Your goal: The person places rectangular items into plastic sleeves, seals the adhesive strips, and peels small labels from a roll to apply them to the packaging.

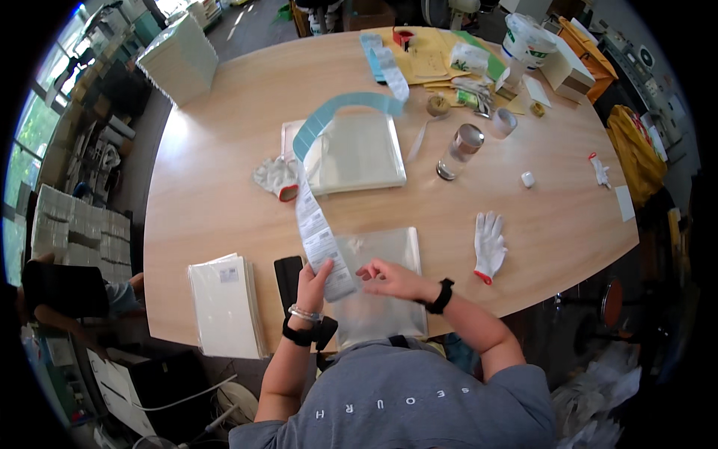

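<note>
While the left hand (313, 286) clamps the label strip (318, 236) near its end, above the clear sleeves (383, 314), the right hand (396, 279) hovers beside it, fingertips perhaps together, I can't tell; peeling seems in hand, next needing a careful edge grip.

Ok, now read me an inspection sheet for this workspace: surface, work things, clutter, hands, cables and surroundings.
Surface: light wooden table, with things spread over it.
Work things: a long label strip curls over the far pile of plastic bags; a nearer pile of plastic bags lies by the person.
Clutter: white glove, bottle, tape roll, yellow envelopes.
Hands: left hand grips the strip near its end; right hand is beside it, contact unclear.
Cables: white cable or hose below the table, lower left.
Surroundings: white stacks and part of another person at left; yellow bag at right.
</note>
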`<move>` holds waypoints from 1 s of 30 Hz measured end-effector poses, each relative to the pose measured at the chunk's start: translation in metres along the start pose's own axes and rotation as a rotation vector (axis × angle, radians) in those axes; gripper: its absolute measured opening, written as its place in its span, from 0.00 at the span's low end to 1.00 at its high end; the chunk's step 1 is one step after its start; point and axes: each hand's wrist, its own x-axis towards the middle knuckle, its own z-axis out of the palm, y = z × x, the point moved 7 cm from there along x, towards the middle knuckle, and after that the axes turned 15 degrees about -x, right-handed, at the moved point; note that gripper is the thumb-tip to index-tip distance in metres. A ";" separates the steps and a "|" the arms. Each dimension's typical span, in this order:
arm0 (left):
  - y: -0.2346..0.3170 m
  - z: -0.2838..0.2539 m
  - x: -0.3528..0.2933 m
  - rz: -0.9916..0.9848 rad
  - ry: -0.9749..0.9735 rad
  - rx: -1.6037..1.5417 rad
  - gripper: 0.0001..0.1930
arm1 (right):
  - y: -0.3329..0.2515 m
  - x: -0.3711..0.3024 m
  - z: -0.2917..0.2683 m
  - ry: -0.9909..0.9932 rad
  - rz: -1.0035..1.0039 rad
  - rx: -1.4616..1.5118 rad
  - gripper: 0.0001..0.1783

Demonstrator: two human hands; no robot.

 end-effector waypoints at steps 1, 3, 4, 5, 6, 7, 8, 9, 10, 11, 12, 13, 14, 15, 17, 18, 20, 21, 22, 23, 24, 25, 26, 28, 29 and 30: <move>-0.009 0.000 0.000 -0.055 0.024 -0.063 0.12 | -0.013 -0.006 0.003 0.115 -0.129 -0.195 0.13; -0.024 -0.001 -0.001 -0.160 0.067 -0.185 0.12 | -0.002 -0.011 0.015 0.089 -0.039 -0.328 0.11; -0.030 -0.001 -0.002 -0.172 0.073 -0.206 0.11 | 0.001 -0.013 0.020 0.077 0.003 -0.396 0.10; -0.034 -0.003 -0.004 -0.143 0.091 -0.183 0.12 | -0.001 -0.018 0.021 0.108 0.000 -0.359 0.08; -0.037 -0.003 -0.004 -0.110 0.102 -0.162 0.12 | -0.005 -0.022 0.019 0.143 -0.006 -0.329 0.07; -0.039 -0.005 -0.004 -0.077 0.115 -0.140 0.12 | -0.007 -0.026 0.017 0.177 -0.011 -0.298 0.06; -0.039 -0.007 -0.001 -0.058 0.135 -0.109 0.12 | -0.005 -0.028 0.017 0.165 -0.015 -0.263 0.08; -0.040 -0.009 0.002 -0.044 0.153 -0.077 0.13 | -0.002 -0.032 0.017 0.156 -0.014 -0.227 0.10; -0.041 -0.012 0.004 -0.029 0.172 -0.045 0.13 | 0.000 -0.034 0.018 0.146 -0.013 -0.191 0.12; -0.047 -0.013 0.002 -0.096 0.152 -0.106 0.14 | 0.002 -0.036 0.020 0.142 -0.015 -0.205 0.13; -0.049 -0.011 0.003 -0.161 0.127 -0.169 0.14 | 0.004 -0.037 0.020 0.140 -0.019 -0.223 0.14; -0.052 -0.006 0.002 -0.225 0.103 -0.232 0.15 | 0.005 -0.039 0.020 0.138 -0.023 -0.241 0.15; -0.055 0.000 -0.008 -0.300 0.067 -0.326 0.16 | 0.005 -0.041 0.019 0.165 -0.010 -0.245 0.15; -0.057 0.002 -0.016 -0.329 0.060 -0.254 0.15 | 0.004 -0.040 0.017 0.195 -0.003 -0.250 0.14; -0.064 0.000 -0.033 -0.392 0.048 -0.104 0.15 | 0.002 -0.042 0.015 0.232 -0.010 -0.281 0.13; -0.064 0.000 -0.037 -0.396 0.036 -0.108 0.14 | 0.001 -0.044 0.014 0.237 -0.024 -0.311 0.12; -0.070 -0.006 -0.034 -0.428 0.022 -0.082 0.13 | 0.002 -0.048 0.014 0.256 -0.047 -0.360 0.11; -0.073 -0.007 -0.033 -0.445 0.014 -0.072 0.13 | 0.005 -0.050 0.015 0.267 -0.055 -0.381 0.10; -0.075 -0.006 -0.032 -0.449 0.017 -0.073 0.12 | 0.006 -0.051 0.016 0.278 -0.063 -0.403 0.09; -0.076 -0.006 -0.032 -0.453 0.019 -0.075 0.12 | 0.004 -0.054 0.015 0.318 -0.087 -0.430 0.08; -0.077 -0.006 -0.031 -0.453 0.024 -0.076 0.12 | 0.001 -0.055 0.013 0.355 -0.117 -0.455 0.07; -0.078 -0.008 -0.028 -0.437 0.061 -0.091 0.12 | -0.004 -0.056 0.011 0.393 -0.147 -0.480 0.06; -0.079 -0.012 -0.025 -0.421 0.098 -0.105 0.12 | -0.012 -0.059 0.010 0.412 -0.203 -0.496 0.06; -0.088 -0.022 -0.017 -0.376 0.137 -0.092 0.13 | -0.034 -0.066 0.002 0.447 -0.313 -0.528 0.05; -0.095 -0.031 -0.011 -0.347 0.139 -0.064 0.13 | -0.023 -0.068 -0.006 0.455 -0.226 -0.426 0.05; -0.100 -0.038 -0.006 -0.319 0.137 -0.036 0.13 | -0.007 -0.072 -0.016 0.462 -0.138 -0.327 0.05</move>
